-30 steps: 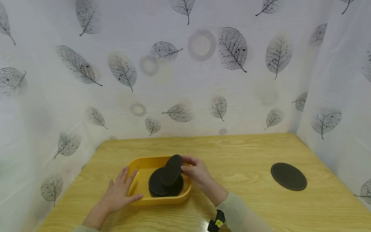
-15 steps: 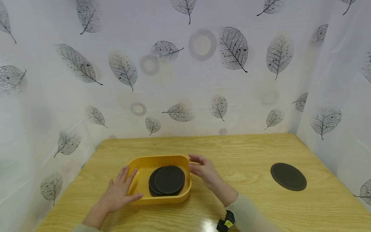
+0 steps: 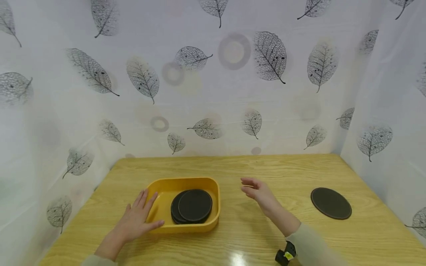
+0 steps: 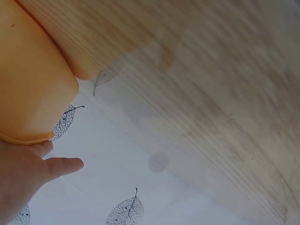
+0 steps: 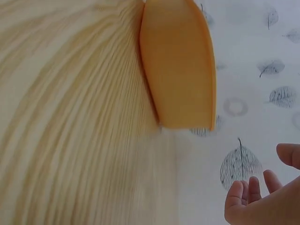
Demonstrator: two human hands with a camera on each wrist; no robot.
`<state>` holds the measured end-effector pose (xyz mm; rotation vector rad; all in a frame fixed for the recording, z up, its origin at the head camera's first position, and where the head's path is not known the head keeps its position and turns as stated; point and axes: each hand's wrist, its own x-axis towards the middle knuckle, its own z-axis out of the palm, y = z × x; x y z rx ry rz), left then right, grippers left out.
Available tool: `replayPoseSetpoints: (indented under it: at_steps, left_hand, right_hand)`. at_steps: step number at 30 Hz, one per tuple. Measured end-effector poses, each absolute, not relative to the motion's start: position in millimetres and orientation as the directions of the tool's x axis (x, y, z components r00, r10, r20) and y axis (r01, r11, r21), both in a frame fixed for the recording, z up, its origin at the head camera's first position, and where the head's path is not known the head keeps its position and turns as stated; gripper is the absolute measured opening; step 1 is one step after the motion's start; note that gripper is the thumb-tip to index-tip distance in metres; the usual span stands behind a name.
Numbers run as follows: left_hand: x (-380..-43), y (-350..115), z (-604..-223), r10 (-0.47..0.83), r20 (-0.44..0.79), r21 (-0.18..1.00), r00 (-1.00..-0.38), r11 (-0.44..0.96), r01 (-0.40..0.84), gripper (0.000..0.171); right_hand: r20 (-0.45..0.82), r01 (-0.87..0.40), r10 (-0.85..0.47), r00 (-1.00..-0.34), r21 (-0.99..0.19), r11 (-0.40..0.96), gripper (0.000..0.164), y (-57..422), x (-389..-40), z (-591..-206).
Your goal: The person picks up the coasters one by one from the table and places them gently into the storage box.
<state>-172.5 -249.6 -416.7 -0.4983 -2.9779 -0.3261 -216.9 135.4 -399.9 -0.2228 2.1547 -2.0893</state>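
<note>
A yellow tray (image 3: 163,228) stands on the left part of the table. Inside it, toward the right end, lies a stack of round black coasters (image 3: 195,205), the top one shifted to the right over those below. My left hand (image 3: 133,220) rests on the tray's left rim, fingers spread and thumb along the near edge. In the left wrist view, part of this hand (image 4: 23,171) touches the rim. To the right of the tray my right hand (image 3: 263,194) hovers over the table, fingers loosely bent around nothing. The right wrist view also shows that hand (image 5: 269,201), apart from the tray.
A single dark round mat (image 3: 331,203) with a stitched-looking edge lies flat on the right side of the wooden table (image 3: 266,236). White curtains (image 3: 213,92) printed with leaves hang behind the table and along both sides.
One second ago my right hand held a tilted coaster over the stack. It let go, the coaster now lies flat on top, and the hand has moved right. The left hand stays put.
</note>
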Motion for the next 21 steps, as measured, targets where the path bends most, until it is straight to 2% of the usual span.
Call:
replayPoseSetpoints:
  at_steps: [8,21]
  left_hand:
    - [-172.5,-249.3,-416.0,0.314,0.139,0.19,-0.939,0.923,0.336,0.085]
    - [-171.6,-249.1,-414.0,0.307,0.121,0.209,-0.944,0.922,0.327,0.086]
  right_hand:
    - [0.011,-0.026,-0.111,-0.994,-0.99,0.137,0.046,189.6,-217.5,-398.9]
    - [-0.046,0.038,-0.022,-0.999,-0.96,0.277,0.064,266.6,-207.8,-404.6]
